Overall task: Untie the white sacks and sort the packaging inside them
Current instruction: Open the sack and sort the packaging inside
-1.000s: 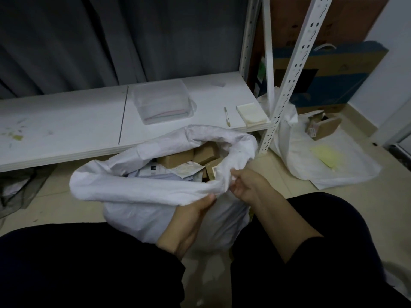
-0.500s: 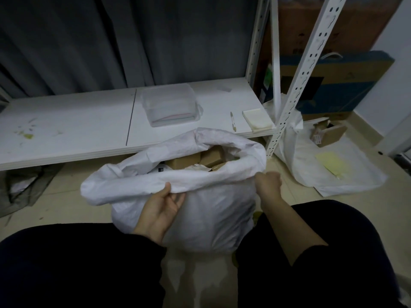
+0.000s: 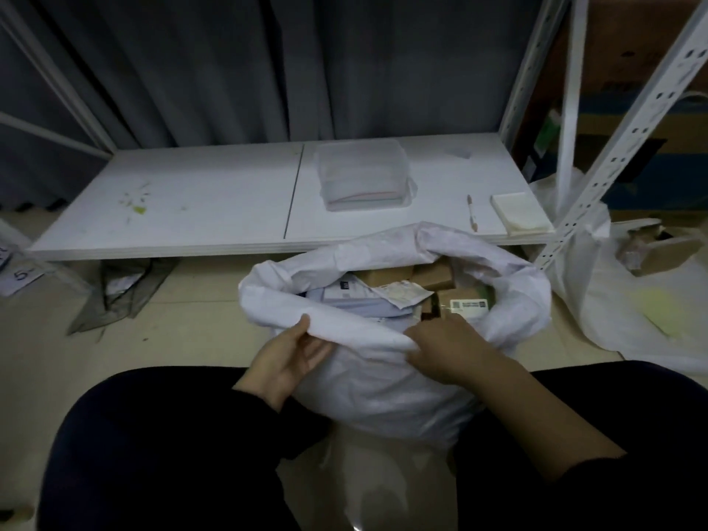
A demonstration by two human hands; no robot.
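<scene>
A white sack (image 3: 383, 389) stands open on the floor between my knees, its mouth rolled down into a thick rim. Inside lie brown cardboard boxes (image 3: 433, 275), a box with a white label (image 3: 468, 304), a crumpled paper slip (image 3: 402, 293) and pale flat mailers (image 3: 344, 300). My left hand (image 3: 285, 360) grips the near rim from below, thumb on top of the fold. My right hand (image 3: 440, 346) grips the same near rim further right, fingers curled over the fold at the sack's mouth.
A low white shelf board (image 3: 214, 208) runs behind the sack, carrying a clear plastic container (image 3: 364, 178), a pen (image 3: 472, 212) and a pale pad (image 3: 521, 214). A perforated white upright (image 3: 613, 147) stands right. Another white sack (image 3: 632, 312) with a small box (image 3: 659, 247) lies right. A grey bag (image 3: 118, 293) lies left.
My right hand came in from the sack's right side to the near rim. My left hand shifted along the near rim, and the sack's mouth now shows more of its contents.
</scene>
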